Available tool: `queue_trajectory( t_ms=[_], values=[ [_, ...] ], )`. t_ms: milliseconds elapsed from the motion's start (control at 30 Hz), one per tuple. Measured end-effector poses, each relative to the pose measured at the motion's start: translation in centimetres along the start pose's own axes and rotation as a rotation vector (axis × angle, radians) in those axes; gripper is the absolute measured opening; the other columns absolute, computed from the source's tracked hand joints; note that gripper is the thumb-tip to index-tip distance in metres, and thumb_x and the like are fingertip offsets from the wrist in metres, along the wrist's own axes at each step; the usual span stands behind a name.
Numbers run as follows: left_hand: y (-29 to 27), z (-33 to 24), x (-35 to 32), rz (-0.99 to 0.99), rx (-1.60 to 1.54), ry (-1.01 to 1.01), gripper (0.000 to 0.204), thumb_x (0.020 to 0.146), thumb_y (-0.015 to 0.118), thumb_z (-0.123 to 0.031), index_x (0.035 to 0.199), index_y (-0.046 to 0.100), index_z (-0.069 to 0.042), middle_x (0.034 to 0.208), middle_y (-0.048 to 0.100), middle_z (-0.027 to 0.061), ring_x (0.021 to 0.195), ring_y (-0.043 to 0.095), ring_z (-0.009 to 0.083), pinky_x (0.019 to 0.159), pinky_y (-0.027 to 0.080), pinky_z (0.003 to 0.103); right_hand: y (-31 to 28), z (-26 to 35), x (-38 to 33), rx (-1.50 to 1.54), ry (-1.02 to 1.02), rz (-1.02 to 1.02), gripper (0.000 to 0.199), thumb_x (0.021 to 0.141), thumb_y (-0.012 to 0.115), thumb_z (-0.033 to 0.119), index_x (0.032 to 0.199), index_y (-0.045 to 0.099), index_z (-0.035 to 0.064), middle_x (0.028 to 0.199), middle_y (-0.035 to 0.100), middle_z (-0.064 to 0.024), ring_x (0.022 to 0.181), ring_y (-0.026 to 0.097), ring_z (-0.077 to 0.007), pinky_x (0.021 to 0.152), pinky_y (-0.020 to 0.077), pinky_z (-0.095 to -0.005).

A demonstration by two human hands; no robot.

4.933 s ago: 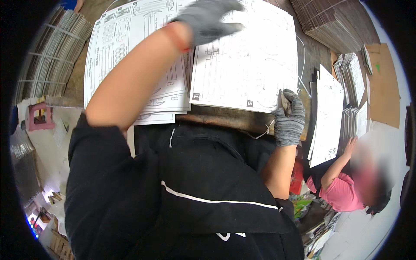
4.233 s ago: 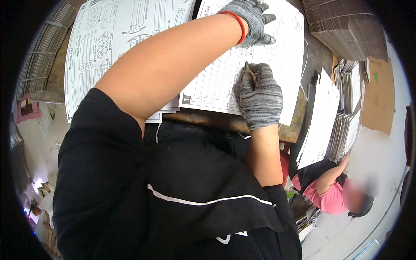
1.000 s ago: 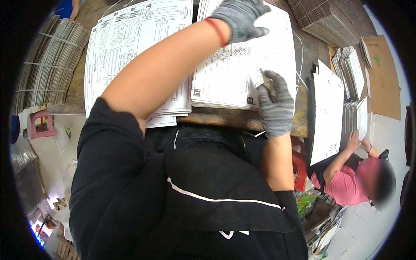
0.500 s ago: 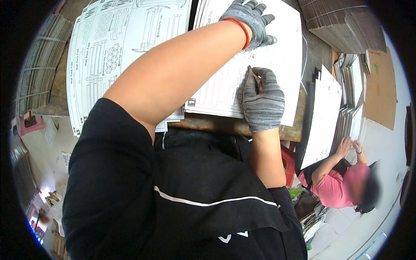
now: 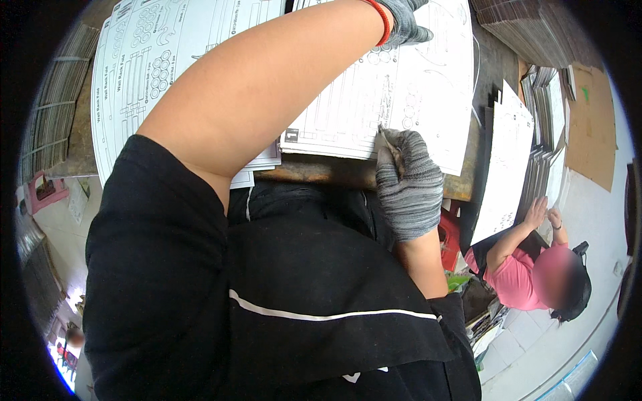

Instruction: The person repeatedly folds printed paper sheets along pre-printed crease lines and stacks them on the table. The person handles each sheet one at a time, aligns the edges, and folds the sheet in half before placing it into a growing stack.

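Printed sheets (image 5: 435,110), white with black line drawings, lay in a stack on the wooden table (image 5: 321,176) in front of the person, its near edge close to the table's front edge. Another stack of printed sheets (image 5: 134,87) lay just beside it on the left, partly hidden under the left forearm, which crossed over toward the right-hand stack. The left hand (image 5: 405,21), in a grey knitted glove with a red band (image 5: 383,23) at the wrist, was over the far part of that stack, thumb and fingers spread apart; the picture's upper edge cut it off. The right hand (image 5: 409,184), gloved alike, was at the stack's near edge, fingers curled in toward the thumb; whether they were closed on paper or on some small thing could not be told. A white strap (image 5: 476,57) ran along the table right of the stack. Farther right, a co-worker in a pink shirt (image 5: 518,281) had a hand beside a row of folded sheets (image 5: 535,177), and bundled cardboard (image 5: 60,93) stood at far left.
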State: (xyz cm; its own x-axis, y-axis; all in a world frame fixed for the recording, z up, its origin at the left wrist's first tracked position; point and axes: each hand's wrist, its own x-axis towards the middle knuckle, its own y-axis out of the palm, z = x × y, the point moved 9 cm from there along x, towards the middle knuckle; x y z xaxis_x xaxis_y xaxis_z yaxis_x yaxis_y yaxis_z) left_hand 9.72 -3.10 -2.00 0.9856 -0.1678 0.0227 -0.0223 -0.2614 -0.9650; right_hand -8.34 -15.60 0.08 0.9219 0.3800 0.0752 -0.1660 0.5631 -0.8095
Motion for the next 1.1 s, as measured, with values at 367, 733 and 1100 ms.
queue_trajectory(
  t_ms=[367,733,1100],
  values=[
    [0.0,0.0,0.0,0.007,-0.01,0.008,0.076,0.091,0.042,-0.062,0.151,0.035,-0.016,0.158,0.029,0.0143,0.146,0.026,0.0289,0.119,0.015,0.045,1.2,-0.5,4.9,0.057,-0.009,-0.059,0.017,0.09,0.065,0.016,0.103,0.064,0.0054,0.087,0.069,-0.0175,0.079,0.07,-0.0335,0.071,0.0553,-0.0384],
    [0.3,0.1,0.1,-0.017,-0.024,0.008,0.076,0.091,0.043,-0.061,0.15,0.036,-0.014,0.158,0.029,0.0151,0.146,0.026,0.0294,0.118,0.017,0.046,1.0,1.4,1.3,-0.138,-0.028,0.049,0.013,0.089,0.065,0.016,0.098,0.063,0.0062,0.076,0.067,-0.0166,0.07,0.068,-0.0329,0.063,0.055,-0.0399],
    [-0.4,0.7,0.6,-0.046,-0.168,0.071,0.071,0.09,0.055,-0.052,0.144,0.044,-0.008,0.147,0.044,0.019,0.138,0.038,0.0334,0.115,0.028,0.04,-1.0,0.0,-0.4,0.134,-0.051,0.012,0.02,0.087,0.067,0.01,0.106,0.063,0.0047,0.09,0.069,-0.0152,0.082,0.069,-0.0285,0.078,0.0553,-0.0354]
  ],
)
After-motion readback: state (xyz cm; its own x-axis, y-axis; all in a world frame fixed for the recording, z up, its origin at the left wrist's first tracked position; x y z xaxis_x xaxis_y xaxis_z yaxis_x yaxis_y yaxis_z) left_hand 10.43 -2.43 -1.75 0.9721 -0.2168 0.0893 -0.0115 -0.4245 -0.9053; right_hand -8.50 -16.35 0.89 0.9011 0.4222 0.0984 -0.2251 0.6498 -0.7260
